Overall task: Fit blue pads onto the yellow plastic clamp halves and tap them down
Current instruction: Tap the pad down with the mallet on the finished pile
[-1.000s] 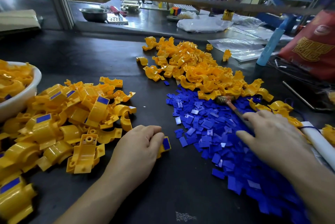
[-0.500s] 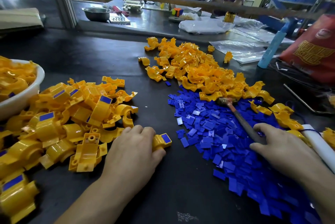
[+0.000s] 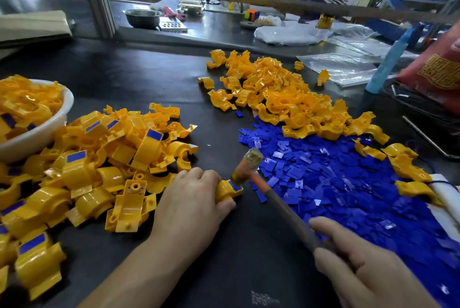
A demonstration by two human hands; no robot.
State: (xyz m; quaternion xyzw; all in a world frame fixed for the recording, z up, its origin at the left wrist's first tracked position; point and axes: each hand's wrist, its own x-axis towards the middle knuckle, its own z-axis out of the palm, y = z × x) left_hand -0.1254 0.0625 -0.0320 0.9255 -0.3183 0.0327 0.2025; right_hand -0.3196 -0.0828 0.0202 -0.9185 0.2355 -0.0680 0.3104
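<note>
the left hand (image 3: 191,205) pins a clamp half (image 3: 227,189) to the tabletop (image 3: 154,78), blue pad seated, while the right hand (image 3: 358,265), its grip closed on the hammer (image 3: 249,165), taps it. padded halves (image 3: 107,158) fill the left heap; many bare halves (image 3: 286,98) and loose blue pads (image 3: 336,183) remain. no legible writing.

Hammer on clamp half, black bench.
Left hand (image 3: 191,205) pins a yellow clamp half (image 3: 227,189) with blue pad (image 3: 234,185) on the table (image 3: 154,88); right hand (image 3: 366,270) grips a hammer (image 3: 249,165), its head touching the pad. Loose pad pile (image 3: 348,183) just right.
</note>
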